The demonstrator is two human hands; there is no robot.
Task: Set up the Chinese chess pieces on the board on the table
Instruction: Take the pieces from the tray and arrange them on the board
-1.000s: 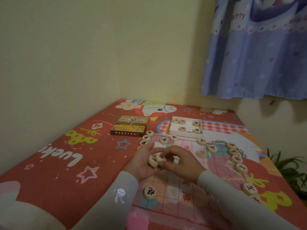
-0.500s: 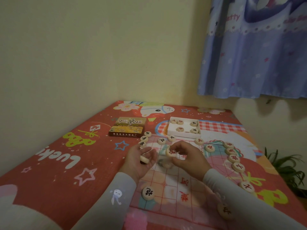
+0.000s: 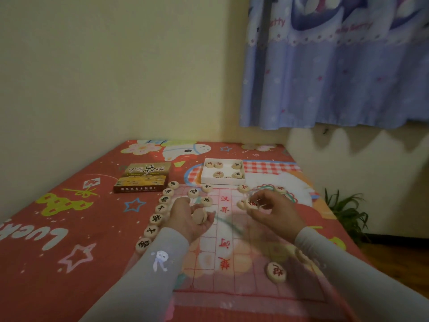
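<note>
A: So, how far along is the setup?

B: Partway, I'd judge. A line of black pieces (image 3: 156, 219) runs down the left edge of the board (image 3: 246, 263), a few more sit along its far edge, and one red piece (image 3: 276, 272) lies alone near the front. Most of the grid shows no pieces.

A: And the hands?

B: The left hand (image 3: 189, 218) lies palm up over the board, fingers loosely curled round a spare piece (image 3: 199, 216). The right hand (image 3: 270, 209) pinches a red-marked piece (image 3: 252, 203) in its fingertips above the far right part of the board; it is blurred, so I cannot read the character.

A: What is left in the box?

B: The white tray (image 3: 222, 181), just beyond the board, holds about five pieces, well apart. The lid (image 3: 142, 176) lies on the worktop to its left, printed side up.

A: So what remains?

B: Those tray pieces, the two in hand, and probably most of the red side.
</note>
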